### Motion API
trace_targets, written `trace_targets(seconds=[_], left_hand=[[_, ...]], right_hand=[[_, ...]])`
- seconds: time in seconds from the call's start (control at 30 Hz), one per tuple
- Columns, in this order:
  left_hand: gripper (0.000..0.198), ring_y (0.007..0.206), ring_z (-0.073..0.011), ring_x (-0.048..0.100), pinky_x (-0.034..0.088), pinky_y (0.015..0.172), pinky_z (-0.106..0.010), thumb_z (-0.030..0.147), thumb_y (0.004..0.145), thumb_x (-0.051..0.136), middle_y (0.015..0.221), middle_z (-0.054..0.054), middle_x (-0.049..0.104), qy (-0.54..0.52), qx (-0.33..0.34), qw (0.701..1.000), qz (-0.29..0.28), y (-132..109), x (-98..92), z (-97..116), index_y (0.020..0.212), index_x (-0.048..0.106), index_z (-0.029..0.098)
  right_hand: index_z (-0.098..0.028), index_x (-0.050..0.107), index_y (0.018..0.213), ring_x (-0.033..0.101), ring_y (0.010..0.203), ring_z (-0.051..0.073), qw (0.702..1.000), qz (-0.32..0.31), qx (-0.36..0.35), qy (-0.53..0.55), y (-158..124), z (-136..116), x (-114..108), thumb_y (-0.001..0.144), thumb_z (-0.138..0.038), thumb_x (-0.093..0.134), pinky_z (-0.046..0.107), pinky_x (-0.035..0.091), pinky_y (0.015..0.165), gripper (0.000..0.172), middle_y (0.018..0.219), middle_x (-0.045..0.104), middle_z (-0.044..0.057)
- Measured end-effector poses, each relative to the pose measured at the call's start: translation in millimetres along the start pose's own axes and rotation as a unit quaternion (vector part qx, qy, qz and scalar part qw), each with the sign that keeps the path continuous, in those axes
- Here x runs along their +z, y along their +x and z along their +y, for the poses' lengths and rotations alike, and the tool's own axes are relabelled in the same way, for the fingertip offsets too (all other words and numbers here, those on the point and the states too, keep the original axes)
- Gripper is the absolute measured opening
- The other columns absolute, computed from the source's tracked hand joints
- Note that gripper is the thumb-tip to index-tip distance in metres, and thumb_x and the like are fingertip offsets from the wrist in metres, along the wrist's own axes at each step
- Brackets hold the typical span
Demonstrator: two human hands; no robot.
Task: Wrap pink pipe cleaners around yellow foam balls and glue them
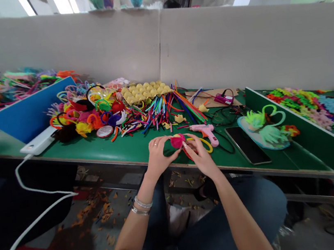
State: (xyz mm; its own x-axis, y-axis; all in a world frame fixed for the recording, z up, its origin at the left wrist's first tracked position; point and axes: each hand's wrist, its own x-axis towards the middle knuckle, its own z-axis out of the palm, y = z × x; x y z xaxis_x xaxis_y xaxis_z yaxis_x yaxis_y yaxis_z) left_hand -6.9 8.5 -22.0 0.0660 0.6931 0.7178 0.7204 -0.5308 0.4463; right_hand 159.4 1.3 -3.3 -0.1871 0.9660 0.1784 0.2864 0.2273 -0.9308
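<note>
Head view is all I've got, so here goes. Both hands are at the near edge of the green worktop point(111, 149), working on one little craft piece point(176, 143). It's a dark green wrapped bit with a pink fuzzy pompom on top. From my seat its long axis runs roughly left to right along the worktop edge, with the pink end pointing up and a bit to the right. Can't tell more than that, since the fingers cover most of it.

Left hand point(157, 156) is curled round the green end, fingers closed on it. Right hand point(200, 155) pinches the piece from the other side, and a yellow pipe-cleaner loop point(206, 143) sticks out just past its fingers. Whether that loop is attached to the piece, I can't say.

Just behind the right hand lies a pink glue gun point(204, 129), nozzle toward the left. A dark phone point(246, 144) lies flat to the right, next to a pale blue plate point(246, 129) holding green pipe-cleaner shapes.

Containers: a yellow egg tray point(145, 91) sits further back, cups looking empty as far as I can make out. Loose coloured pipe cleaners point(159, 111) are heaped in front of it, straight on the worktop. A white cable point(32, 224) hangs off the left side.
</note>
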Motion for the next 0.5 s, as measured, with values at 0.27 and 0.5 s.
trace_targets(seconds=[0.27, 0.5], left_hand=[[0.039, 0.101, -0.0243, 0.056, 0.024, 0.105, -0.048, 0.038, 0.067, 0.070, 0.097, -0.005, 0.067, -0.047, -0.130, 0.990, -0.015, 5, -11.3, -22, 0.100, 0.059, 0.023], [0.034, 0.081, -0.0154, 0.063, 0.047, 0.079, -0.030, 0.036, 0.063, 0.071, 0.084, -0.002, 0.066, -0.593, -0.406, 0.695, -0.001, 13, -6.8, -18, 0.090, 0.058, 0.021]], right_hand=[[-0.019, 0.042, 0.126, 0.054, 0.109, 0.027, 0.914, 0.216, 0.013, -0.342, -55, -5, -90, 0.085, -0.052, 0.041, 0.044, 0.041, 0.094, 0.053, 0.116, 0.058, 0.013], [-0.009, 0.044, 0.129, 0.042, 0.118, 0.042, 0.802, 0.135, 0.242, -0.529, -63, 44, -185, 0.059, -0.076, 0.052, 0.050, 0.037, 0.093, 0.097, 0.125, 0.048, 0.024]])
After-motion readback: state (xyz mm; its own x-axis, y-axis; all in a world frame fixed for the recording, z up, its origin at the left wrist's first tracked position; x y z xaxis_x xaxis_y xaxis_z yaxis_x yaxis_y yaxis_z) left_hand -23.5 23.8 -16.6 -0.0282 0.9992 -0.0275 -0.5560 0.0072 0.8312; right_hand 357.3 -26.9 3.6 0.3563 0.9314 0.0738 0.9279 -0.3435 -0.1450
